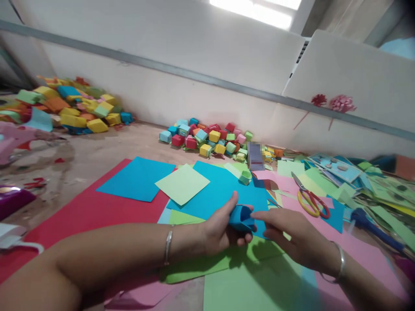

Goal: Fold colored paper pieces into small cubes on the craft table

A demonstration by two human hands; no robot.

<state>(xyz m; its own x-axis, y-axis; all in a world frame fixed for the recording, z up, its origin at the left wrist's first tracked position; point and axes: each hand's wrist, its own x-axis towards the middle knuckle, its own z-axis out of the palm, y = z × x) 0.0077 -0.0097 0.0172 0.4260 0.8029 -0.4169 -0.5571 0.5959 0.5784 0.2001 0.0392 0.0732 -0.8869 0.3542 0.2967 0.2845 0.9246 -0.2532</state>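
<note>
My left hand (217, 231) is closed around a small blue folded paper box (239, 220), its open end facing right. At that opening, the index fingertip of my right hand (293, 233) touches or nearly touches the rim; its thumb is apart from the index finger. Under my hands lie green paper sheets (197, 272) and a large blue sheet (220, 190). Just beyond them stands a small green paper box (245, 177). A pale green square (182, 184) overlaps a blue paper square (138, 179) to the left.
Scissors (313, 203) with red and yellow handles lie right, near a dark blue tool (372, 226). Paper boxes are heaped by the wall (201, 138) and far left (81, 106). Red paper (81, 207) covers the left. A pink tool (16, 140) sits at the left edge.
</note>
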